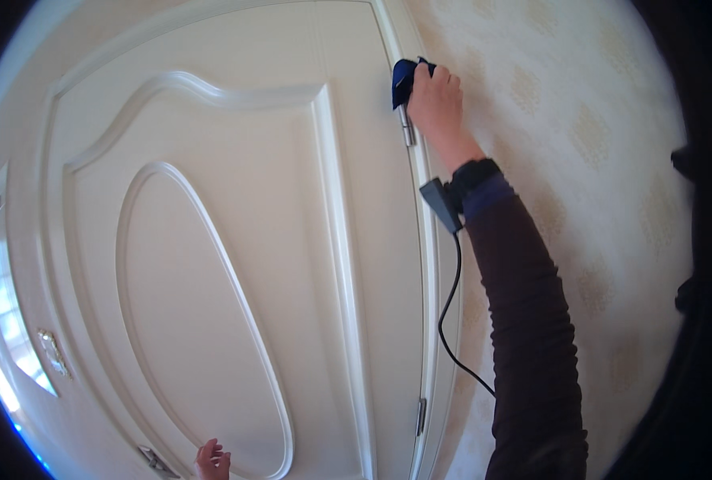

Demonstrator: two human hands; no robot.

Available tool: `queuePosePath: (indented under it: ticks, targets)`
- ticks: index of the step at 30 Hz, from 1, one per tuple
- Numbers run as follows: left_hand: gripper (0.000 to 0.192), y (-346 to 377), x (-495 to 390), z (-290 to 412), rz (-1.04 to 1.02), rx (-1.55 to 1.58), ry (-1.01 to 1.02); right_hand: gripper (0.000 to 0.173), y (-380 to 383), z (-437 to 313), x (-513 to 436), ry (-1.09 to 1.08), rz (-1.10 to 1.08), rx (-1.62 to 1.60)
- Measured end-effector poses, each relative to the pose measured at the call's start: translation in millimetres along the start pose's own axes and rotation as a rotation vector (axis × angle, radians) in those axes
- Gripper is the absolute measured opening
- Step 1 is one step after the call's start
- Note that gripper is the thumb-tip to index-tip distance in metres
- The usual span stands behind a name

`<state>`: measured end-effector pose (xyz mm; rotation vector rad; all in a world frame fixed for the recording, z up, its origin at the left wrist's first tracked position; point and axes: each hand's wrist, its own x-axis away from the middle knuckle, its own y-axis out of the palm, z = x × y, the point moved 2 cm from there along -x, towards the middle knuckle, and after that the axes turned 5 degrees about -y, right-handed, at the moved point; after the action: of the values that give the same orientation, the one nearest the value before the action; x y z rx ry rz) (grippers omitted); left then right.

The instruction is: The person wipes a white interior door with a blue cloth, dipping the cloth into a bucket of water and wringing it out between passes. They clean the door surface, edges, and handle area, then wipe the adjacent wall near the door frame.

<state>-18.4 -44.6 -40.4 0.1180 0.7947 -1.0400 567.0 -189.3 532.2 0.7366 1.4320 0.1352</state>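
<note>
My right hand (437,105) is raised high at the door's hinge side and grips a dark blue cloth (405,81). The cloth lies against the white frame just above the upper metal hinge (407,129), covering part of that area. A black strap with a small dark device (443,205) is on my right wrist. My left hand (213,461) shows at the bottom edge, before the cream panelled door (200,288), with its fingers curled apart and nothing seen in them.
A black cable (441,324) hangs from the wrist device beside the door frame (429,252). Patterned wallpaper (590,138) covers the wall at right. A lower hinge (420,417), a metal door handle fitting (156,461), an ornate wall plate (54,353) and a mirror-like panel (10,312) are also visible.
</note>
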Motion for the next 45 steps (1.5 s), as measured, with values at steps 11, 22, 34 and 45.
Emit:
queuePosePath:
  ticks: [11,22,34,45]
  targets:
    - [0.043,-59.1,42.5,-62.6,-0.019,-0.03,-0.091,0.032,-24.2,-68.7,51.8,0.053,-0.31,-0.098]
    - [0.037,-119.7,84.3,-33.2,-0.246,0.036,-0.157,0.056,-245.1,-126.2,302.1,-0.018,-0.47,-0.061]
    - [0.046,-147.7,91.0,-11.1,-0.904,0.153,-0.154,0.041,-453.0,-301.3,430.2,0.769,-1.516,-1.078]
    - [0.063,-147.3,86.6,0.2,-0.916,0.34,-0.221,0.032,-473.6,-422.2,401.9,0.775,-1.873,-1.756]
